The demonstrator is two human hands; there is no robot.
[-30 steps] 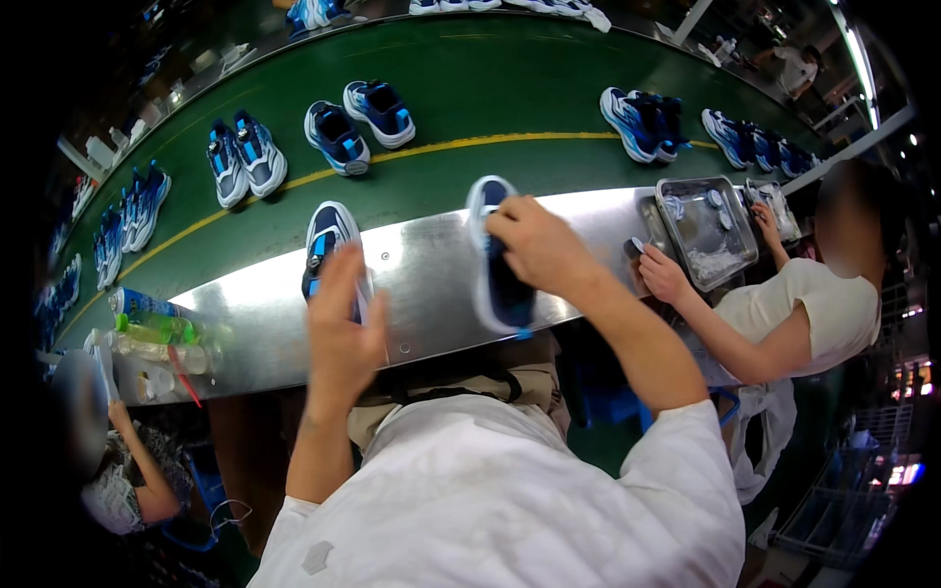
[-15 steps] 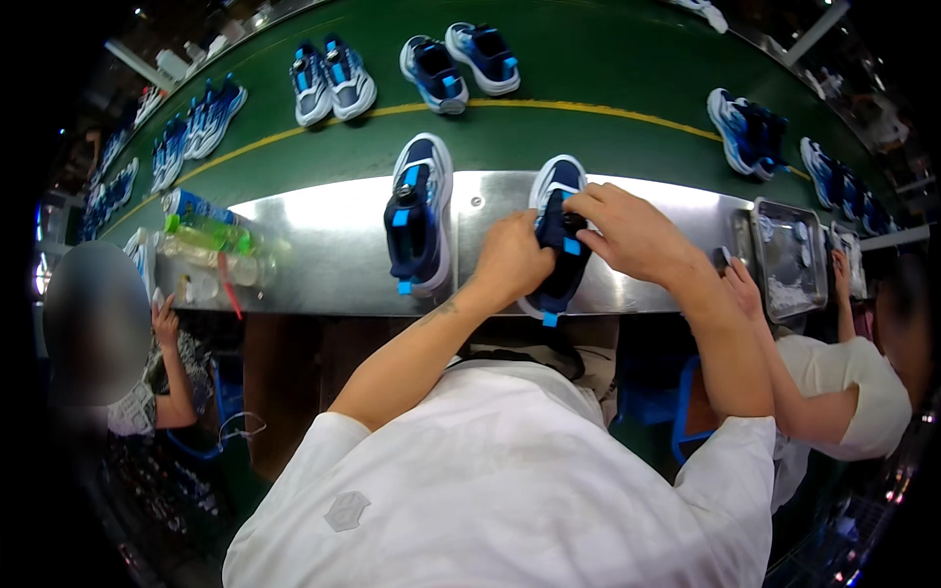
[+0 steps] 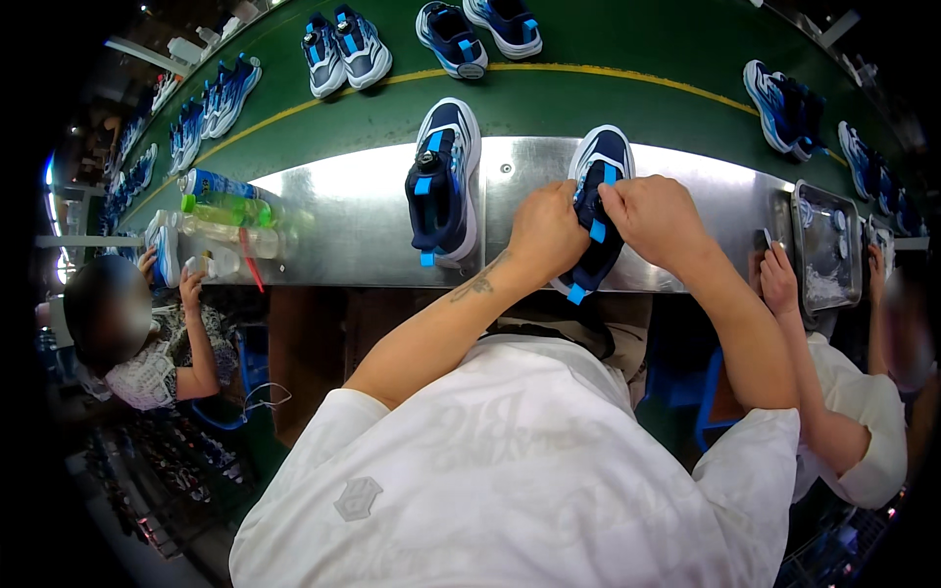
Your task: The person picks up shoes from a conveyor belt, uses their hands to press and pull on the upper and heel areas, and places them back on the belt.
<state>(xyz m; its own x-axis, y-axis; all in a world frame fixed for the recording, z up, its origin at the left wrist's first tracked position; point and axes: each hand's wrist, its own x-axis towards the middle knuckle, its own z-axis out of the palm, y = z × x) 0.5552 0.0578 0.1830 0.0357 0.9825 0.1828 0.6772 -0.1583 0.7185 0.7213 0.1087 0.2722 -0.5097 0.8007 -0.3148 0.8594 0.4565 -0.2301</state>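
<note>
A navy sneaker (image 3: 604, 147) with a white sole and bright blue tabs rests on the metal bench, toe pointing away from me. My left hand (image 3: 551, 230) is closed on the left side of its opening. On the other side, my right hand (image 3: 655, 218) grips the edge near the tongue, its thumb pressing at the middle; the fingertips of both hands are hidden. The matching sneaker (image 3: 449, 130), with a black round dial on its tongue, stands to the left, untouched by either hand.
The metal bench (image 3: 363, 206) borders a green surface (image 3: 588, 93) carrying several sneaker pairs. Bottles (image 3: 230, 208) and a red strip (image 3: 251, 258) lie at left. A metal tray (image 3: 828, 284) stands at right. Co-workers' hands (image 3: 779, 279) work at both sides.
My right hand has gone from reaching over the tongue to gripping the right edge of the opening. The whole view has shifted. The co-worker at left has raised their hands.
</note>
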